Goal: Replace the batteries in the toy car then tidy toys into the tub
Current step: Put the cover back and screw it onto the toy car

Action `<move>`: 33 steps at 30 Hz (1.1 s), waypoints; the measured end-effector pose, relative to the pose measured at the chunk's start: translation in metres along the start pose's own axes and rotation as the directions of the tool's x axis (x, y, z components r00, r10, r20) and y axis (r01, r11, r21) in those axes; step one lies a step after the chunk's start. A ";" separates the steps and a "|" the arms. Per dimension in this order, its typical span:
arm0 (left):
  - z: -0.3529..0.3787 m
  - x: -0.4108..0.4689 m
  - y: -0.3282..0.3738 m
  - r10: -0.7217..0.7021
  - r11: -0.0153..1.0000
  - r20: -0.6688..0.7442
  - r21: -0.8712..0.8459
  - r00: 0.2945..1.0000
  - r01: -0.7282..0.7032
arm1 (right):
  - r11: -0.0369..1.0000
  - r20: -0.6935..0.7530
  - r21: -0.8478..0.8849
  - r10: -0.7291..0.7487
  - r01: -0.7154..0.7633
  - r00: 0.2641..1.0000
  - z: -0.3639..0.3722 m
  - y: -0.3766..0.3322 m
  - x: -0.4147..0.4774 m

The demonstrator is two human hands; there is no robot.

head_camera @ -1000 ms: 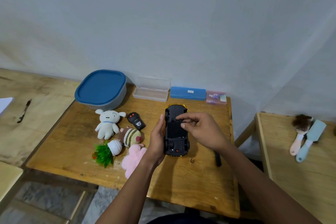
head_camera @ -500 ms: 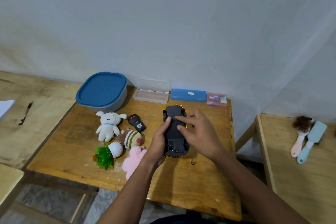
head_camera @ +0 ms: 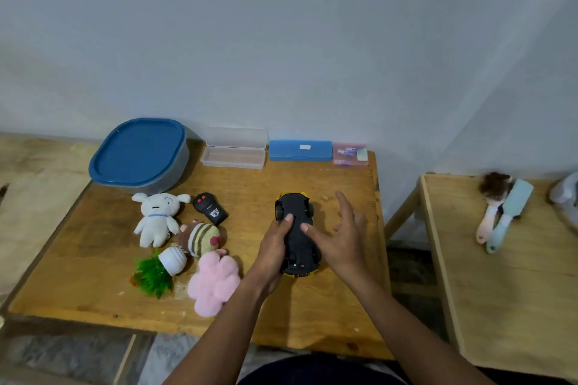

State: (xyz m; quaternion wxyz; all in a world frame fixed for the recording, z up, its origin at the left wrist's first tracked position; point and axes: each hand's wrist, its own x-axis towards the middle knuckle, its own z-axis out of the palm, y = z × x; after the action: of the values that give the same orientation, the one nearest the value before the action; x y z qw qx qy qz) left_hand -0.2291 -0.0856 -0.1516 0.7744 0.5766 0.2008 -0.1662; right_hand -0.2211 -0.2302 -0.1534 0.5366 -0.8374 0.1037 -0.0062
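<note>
While the toy car (head_camera: 295, 208) lies belly-up on the wooden table (head_camera: 93, 259), the left hand (head_camera: 272, 247) grips its left flank, thumb pressed on the black underside. The right hand (head_camera: 341, 241) spreads its fingers straight, only the thumb touching the underside.

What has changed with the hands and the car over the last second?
The left hand went from lying flat against the side of the upturned toy car to gripping it, thumb on the underside. The right hand released its pinch near the front; its fingers now spread open, only the thumb touching. Car, tub and soft toys stayed put.
</note>
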 end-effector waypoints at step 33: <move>0.002 0.030 -0.049 -0.164 0.984 -0.102 0.049 0.981 0.170 | 0.791 -0.048 -0.609 -0.106 0.055 0.993 -0.011 0.083 0.023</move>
State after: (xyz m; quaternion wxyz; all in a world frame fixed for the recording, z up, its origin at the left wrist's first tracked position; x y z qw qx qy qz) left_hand -0.2267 -0.1019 -0.2064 0.7300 0.5872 0.2812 -0.2078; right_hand -0.2141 -0.2775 -0.2257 0.2350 -0.9678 0.0860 -0.0289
